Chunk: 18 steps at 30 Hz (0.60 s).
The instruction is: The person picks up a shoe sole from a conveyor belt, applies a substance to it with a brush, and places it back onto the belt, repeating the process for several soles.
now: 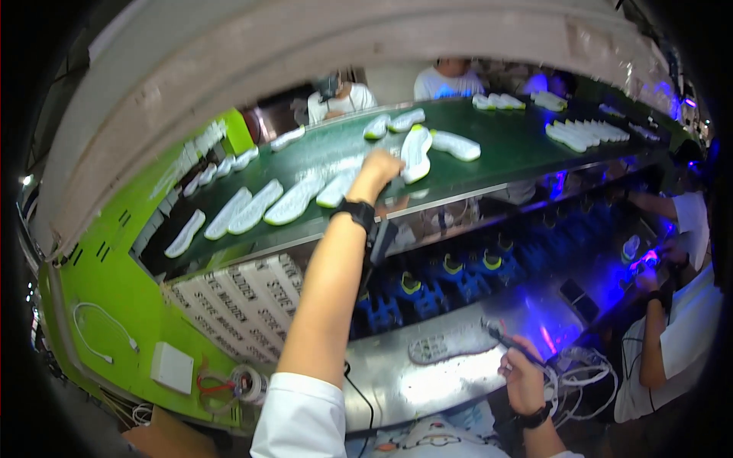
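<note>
"White sole (416,155), to be found where?"

"Upper middle of the frame, on the green belt (515,149), lengthwise up the picture and just right of the left hand (382,166). Next to a second white sole (458,146) on the right."

"Likely to go wrong how?"

"Could slip, by judgement, from too slight a hold at the edge. Could knock the second white sole askew, from swinging wide to the right. Might also slide off line with the belt running."

"And toward the lower right?"

"Could scrape or mark the grey sole (450,348) on the metal counter (427,391), from letting the dark tool (521,347) dip during a reach so far up the frame. Might snag, too, on the white cables (569,379) near the right hand (525,384)."

"Now the fingers?"

"On the left, curled in with little gap, at the left edge of the white sole; impossible to say whether gripping or merely touching, the contact being too small to make out. On the right, wrapped firmly around the dark tool, with the tip slanting up and left, near the right end of the grey sole."
</note>
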### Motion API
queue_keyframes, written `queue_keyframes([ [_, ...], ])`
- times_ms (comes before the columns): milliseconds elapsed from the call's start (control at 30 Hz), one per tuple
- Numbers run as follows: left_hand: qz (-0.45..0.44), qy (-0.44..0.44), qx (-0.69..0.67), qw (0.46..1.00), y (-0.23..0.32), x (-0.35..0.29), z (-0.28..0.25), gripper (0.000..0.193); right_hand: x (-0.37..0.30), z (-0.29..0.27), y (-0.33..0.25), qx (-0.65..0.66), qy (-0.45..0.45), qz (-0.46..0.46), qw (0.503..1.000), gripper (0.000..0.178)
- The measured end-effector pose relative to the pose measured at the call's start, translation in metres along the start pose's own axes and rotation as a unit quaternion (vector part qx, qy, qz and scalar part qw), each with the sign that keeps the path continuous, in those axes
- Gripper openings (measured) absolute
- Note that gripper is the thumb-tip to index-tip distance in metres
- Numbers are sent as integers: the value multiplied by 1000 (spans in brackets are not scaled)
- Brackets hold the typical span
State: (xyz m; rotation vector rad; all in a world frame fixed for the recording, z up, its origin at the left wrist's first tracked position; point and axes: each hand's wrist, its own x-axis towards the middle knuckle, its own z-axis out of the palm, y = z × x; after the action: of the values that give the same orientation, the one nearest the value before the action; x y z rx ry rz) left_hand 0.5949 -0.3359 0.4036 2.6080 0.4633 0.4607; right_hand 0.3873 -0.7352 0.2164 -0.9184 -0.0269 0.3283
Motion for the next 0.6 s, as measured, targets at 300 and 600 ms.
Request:
queue_keyframes([
  [300, 30, 66, -535, 842, 21, -190, -47, 52, 2, 4, 4, 31, -16, 46, 998, 30],
  [600, -222, -138, -886, 382, -77, -409, 162, 54, -12, 33, 30, -125, -216, 118, 961, 22],
])
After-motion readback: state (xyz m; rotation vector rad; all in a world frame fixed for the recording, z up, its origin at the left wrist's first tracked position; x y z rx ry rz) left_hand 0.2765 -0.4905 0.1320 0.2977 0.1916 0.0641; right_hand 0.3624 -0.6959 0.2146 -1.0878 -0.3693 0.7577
